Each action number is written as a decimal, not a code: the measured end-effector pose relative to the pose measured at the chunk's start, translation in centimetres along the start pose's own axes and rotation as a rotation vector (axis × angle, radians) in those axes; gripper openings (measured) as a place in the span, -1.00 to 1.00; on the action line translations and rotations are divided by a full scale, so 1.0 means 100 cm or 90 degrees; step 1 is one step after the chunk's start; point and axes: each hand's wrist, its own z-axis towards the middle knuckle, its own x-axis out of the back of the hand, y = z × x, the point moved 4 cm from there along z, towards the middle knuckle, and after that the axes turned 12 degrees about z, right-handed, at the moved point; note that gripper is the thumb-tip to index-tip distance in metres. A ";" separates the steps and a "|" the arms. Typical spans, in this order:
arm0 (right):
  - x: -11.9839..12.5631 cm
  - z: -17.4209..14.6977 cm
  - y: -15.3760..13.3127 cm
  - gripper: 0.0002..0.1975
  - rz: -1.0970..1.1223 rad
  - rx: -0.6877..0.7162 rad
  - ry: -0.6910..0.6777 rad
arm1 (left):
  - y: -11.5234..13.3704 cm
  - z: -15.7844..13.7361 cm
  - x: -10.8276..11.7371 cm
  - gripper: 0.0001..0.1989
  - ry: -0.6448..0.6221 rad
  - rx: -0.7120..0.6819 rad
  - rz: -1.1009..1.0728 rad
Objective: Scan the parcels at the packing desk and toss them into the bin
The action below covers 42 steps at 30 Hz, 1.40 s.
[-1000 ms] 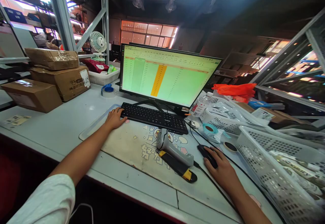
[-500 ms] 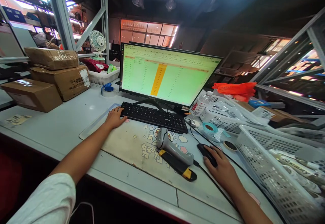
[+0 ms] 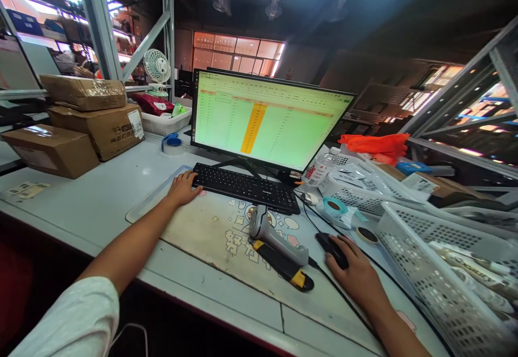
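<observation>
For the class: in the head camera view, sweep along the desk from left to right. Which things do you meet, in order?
Cardboard boxes → left hand → barcode scanner → black mouse under the right hand → white basket.

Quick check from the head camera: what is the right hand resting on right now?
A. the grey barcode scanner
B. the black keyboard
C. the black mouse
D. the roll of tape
C: the right hand lies over the black mouse, right of the grey barcode scanner, while the left hand sits at the left end of the black keyboard.
</observation>
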 end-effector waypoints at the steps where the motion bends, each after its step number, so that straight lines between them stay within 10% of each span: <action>1: 0.002 0.000 -0.002 -0.45 -0.002 0.000 0.007 | 0.000 0.000 0.000 -0.35 -0.002 0.000 0.000; 27: -0.005 0.002 -0.002 -0.41 -0.048 0.016 -0.026 | 0.001 0.001 0.008 -0.41 0.026 0.020 -0.030; 32: -0.003 0.002 -0.011 -0.42 -0.030 0.007 -0.014 | 0.046 -0.020 0.079 -0.66 0.098 0.024 -0.359; 37: 0.005 0.000 -0.026 -0.39 0.003 0.008 0.013 | 0.165 -0.143 0.197 -0.58 -0.159 -0.497 -0.864; 42: 0.009 0.001 -0.035 -0.40 0.036 0.001 0.020 | 0.188 -0.201 0.233 -0.59 -0.318 -0.506 -0.816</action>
